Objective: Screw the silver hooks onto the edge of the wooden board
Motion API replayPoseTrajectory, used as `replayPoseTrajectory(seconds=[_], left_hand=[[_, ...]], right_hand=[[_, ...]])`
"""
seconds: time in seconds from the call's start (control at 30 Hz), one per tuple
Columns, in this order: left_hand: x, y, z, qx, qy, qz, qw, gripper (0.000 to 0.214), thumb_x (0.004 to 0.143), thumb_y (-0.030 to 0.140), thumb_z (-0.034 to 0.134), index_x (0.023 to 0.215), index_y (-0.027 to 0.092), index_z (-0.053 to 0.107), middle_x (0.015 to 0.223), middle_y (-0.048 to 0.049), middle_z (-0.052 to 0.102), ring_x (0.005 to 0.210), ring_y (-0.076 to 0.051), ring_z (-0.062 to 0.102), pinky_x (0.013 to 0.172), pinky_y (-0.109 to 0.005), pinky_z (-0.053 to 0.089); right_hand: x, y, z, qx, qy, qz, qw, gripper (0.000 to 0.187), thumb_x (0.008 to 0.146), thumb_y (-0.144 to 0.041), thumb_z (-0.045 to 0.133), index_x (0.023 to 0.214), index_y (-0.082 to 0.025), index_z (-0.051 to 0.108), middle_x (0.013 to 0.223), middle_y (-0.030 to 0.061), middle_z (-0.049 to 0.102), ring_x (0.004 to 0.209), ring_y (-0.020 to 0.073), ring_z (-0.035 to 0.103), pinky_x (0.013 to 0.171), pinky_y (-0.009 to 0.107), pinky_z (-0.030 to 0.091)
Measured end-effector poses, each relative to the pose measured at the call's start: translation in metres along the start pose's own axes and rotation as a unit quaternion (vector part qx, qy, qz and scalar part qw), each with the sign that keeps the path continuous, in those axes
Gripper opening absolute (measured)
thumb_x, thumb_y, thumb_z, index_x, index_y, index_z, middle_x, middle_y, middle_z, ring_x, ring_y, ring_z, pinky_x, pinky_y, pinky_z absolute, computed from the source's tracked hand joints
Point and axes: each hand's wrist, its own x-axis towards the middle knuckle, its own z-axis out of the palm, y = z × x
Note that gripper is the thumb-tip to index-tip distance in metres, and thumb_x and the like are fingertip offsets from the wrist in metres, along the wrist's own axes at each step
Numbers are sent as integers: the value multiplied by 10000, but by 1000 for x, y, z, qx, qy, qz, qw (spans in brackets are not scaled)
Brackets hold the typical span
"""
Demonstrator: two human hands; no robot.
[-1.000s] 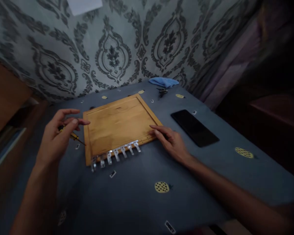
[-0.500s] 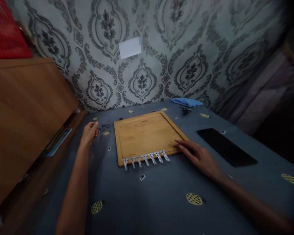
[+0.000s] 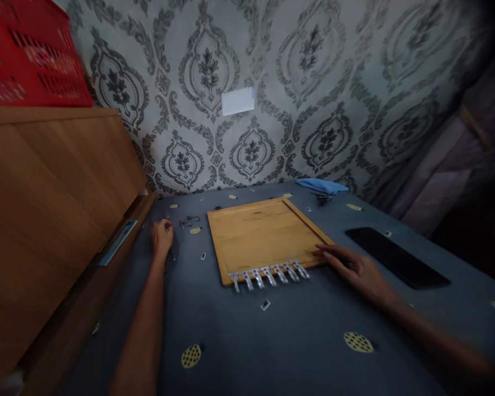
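A yellowish wooden board (image 3: 264, 234) with a raised frame lies flat on the table. Along its front edge several silvery metal clips (image 3: 269, 276) stick out toward me in a row. My right hand (image 3: 361, 272) rests at the board's front right corner, fingers stretched out with the tips on it, holding nothing. To the left of the board, my left hand (image 3: 162, 237) is closed and near the tablecloth. A thin rod-like tool (image 3: 173, 254) pokes out below it; its kind is too small to tell. Small dark metal pieces (image 3: 188, 221) lie between this hand and the board.
A black flat tray-like slab (image 3: 398, 258) lies to the right. At the back are a blue cloth (image 3: 322, 186) and a small dark tool (image 3: 322, 198). A wooden cabinet (image 3: 61, 209) with a red basket (image 3: 37, 60) on top borders the left; a patterned wall stands behind.
The view has shifted, so the board and table appear further right and slightly lower. My left hand sits lower and turned over on the table side; my right hand stays at the board's corner.
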Motion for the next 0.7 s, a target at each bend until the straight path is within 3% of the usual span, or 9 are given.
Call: replayPoseTrajectory(seconds=[0.3,0.7], left_hand=[[-9,-3,15,81,-27,143,986,371,976,383,633,1288,183,615,1317,-111,635,1129,-243,654,953,-471,579],[-6,-12,13,94,-35,169,980,384,973,384,639,1293,175,609,1303,-110,640,1111,-242,661,936,-466,586]], right_hand=[[2,-1,1,7,3,35,999,485,817,-605,524,994,-227,771,1134,129,795,1099,377,732,987,507,580],[0,0,2,21,12,24,999,356,855,-530,544,848,-241,752,1091,135,792,1070,372,733,943,461,595]])
